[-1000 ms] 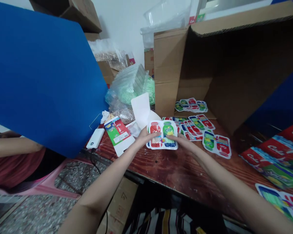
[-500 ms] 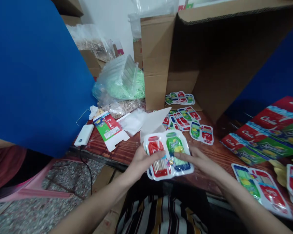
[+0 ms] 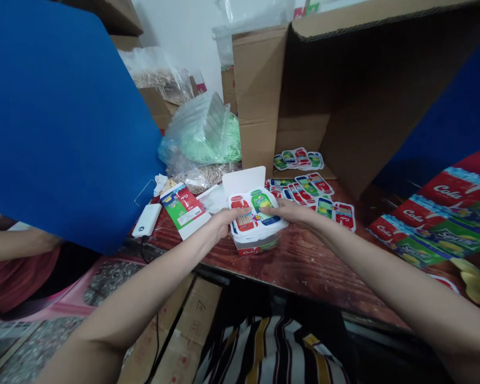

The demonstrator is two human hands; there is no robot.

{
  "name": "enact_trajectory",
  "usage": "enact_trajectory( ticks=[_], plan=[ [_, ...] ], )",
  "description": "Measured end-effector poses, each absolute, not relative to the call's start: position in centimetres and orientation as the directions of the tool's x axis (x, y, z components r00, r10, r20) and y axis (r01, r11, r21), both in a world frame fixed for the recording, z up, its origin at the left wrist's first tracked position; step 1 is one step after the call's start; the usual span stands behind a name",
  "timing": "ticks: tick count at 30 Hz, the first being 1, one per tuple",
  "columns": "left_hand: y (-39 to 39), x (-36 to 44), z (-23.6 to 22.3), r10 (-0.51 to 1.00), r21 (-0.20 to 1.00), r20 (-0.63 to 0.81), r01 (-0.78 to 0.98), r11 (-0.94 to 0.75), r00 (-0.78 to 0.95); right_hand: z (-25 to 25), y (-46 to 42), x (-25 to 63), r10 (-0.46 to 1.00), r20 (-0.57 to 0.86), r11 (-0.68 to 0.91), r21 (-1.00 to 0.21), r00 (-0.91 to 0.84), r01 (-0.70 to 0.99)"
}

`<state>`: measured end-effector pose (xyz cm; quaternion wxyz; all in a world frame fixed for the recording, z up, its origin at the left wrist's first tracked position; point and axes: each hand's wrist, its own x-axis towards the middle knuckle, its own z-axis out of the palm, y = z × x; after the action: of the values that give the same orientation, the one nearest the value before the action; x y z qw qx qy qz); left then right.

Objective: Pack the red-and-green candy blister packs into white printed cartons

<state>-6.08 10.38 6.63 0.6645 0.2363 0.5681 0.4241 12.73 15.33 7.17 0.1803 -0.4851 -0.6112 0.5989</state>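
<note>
The large brown cardboard carton (image 3: 260, 101), its dark mouth open, stands at the back of the dark red wooden tabletop (image 3: 312, 272) and has hardly shifted in view over the last half second. On the right, the stacked red-and-green printed boxes (image 3: 432, 216) likewise remain where they were.

The change is in the middle. A small red-and-green card box (image 3: 260, 247) now shows its printed front below the work, with its plain white flap (image 3: 246, 180) standing up behind; half a second ago that flap leaned over to the right and the box front was hidden. The glossy red-and-green pouch pack (image 3: 258, 216), shaped like two jars side by side, has moved away from the striped shirt (image 3: 270, 352) and now lies across the top of the small box. It appears to be lined up with the opening, though whether any of it is inside cannot be told.

The left hand (image 3: 225, 220) and right hand (image 3: 291, 211) are partly closed on opposite sides of the pack, thumbs pressed on its face; the fingers beneath are mostly hidden. Both grip it, so it seems placed rather than released.
</note>
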Motion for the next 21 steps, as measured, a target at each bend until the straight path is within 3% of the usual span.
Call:
enact_trajectory(
  ticks=[8,12,15,21],
  plan=[
    [11.5,-5.6,6.0,0.756,0.734,-0.655,-0.233,0.638,0.005,6.2,15.6,11.7,0.889,-0.238,0.007,-0.847,-0.391,0.531],
    [11.9,-5.3,5.2,0.753,0.744,-0.658,-0.182,0.643,-0.027,7.1,14.6,11.0,0.915,-0.267,0.091,-0.591,-0.302,0.801],
    [11.9,-4.9,4.6,0.779,0.779,-0.623,-0.141,0.611,-0.066,7.9,13.8,10.1,0.901,-0.318,0.157,-0.397,-0.296,0.904],
    [11.8,-3.8,3.0,0.859,0.868,-0.496,-0.03,0.496,-0.131,6.9,13.1,8.4,0.902,-0.312,0.221,-0.262,-0.299,0.939]
  ],
)
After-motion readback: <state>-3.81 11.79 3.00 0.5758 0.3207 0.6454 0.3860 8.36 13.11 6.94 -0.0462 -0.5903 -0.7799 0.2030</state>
